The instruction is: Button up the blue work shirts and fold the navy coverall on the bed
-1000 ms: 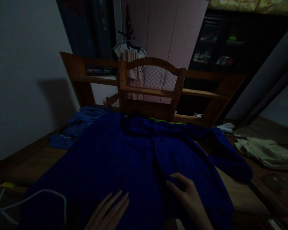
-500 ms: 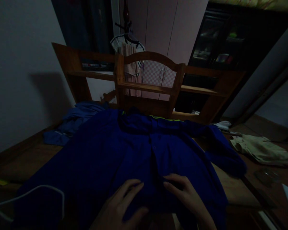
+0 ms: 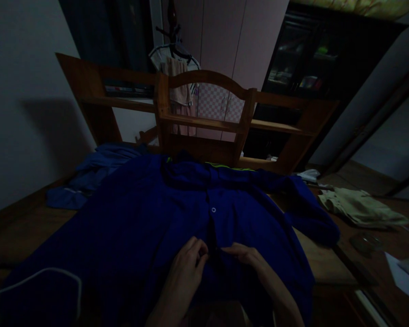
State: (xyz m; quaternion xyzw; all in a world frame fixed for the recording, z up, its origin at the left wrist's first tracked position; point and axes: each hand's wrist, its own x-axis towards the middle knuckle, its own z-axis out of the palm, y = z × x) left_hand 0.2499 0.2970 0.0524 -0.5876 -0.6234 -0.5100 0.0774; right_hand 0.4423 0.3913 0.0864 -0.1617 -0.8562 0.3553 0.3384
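Note:
A dark blue long-sleeved shirt [image 3: 136,218] lies spread on the wooden desk, its collar toward the back. One pale button [image 3: 213,210] shows on its front placket, above my hands. My left hand [image 3: 189,265] pinches the placket edge left of the front opening, thumb against fingers. My right hand [image 3: 247,256] pinches the other edge at the right of the opening, its fingertips close to those of the left. What lies between the fingertips is too dark to make out beyond the blue cloth.
A wooden shelf rack [image 3: 204,120] stands behind the shirt. Crumpled blue cloth [image 3: 98,165] lies at the back left, and a white cable [image 3: 54,270] crosses the front left. To the right are a folded beige cloth [image 3: 361,206], a glass dish [image 3: 365,243] and white paper [image 3: 402,277].
Both hands have closed from loosely spread fingers onto the shirt's front edges, and the left has moved up and forward. The button shows more clearly. The view has shifted slightly.

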